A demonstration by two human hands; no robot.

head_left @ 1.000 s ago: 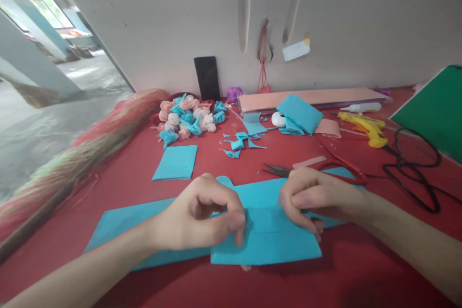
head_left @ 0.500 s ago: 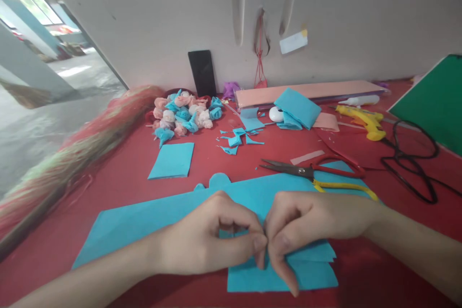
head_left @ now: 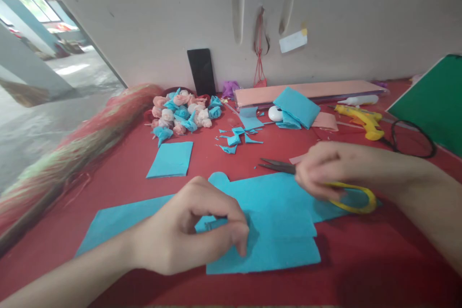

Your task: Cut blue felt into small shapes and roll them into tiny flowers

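Note:
My left hand [head_left: 202, 231] is pinched closed on a piece of blue crepe paper [head_left: 281, 250] at the front of the red table. Part of that paper is hidden under the fingers. To the right, my right hand [head_left: 325, 171] has its fingers closed round the handles of the scissors [head_left: 277, 166], whose dark blades point left. Its yellow loop shows below the hand. A larger blue sheet [head_left: 119, 216] lies beneath, with a small rounded blue piece [head_left: 218, 179] at its far edge.
Paper roses [head_left: 182, 113] are heaped at the back left, near a folded blue square [head_left: 171, 159] and a leaning phone [head_left: 201, 72]. Blue scraps [head_left: 234, 138] lie mid-table. A yellow glue gun [head_left: 364, 120] with black cord sits at the right.
My right hand has left my left hand, moved up and right, and taken hold of the scissors. My left hand and the blue paper have shifted left.

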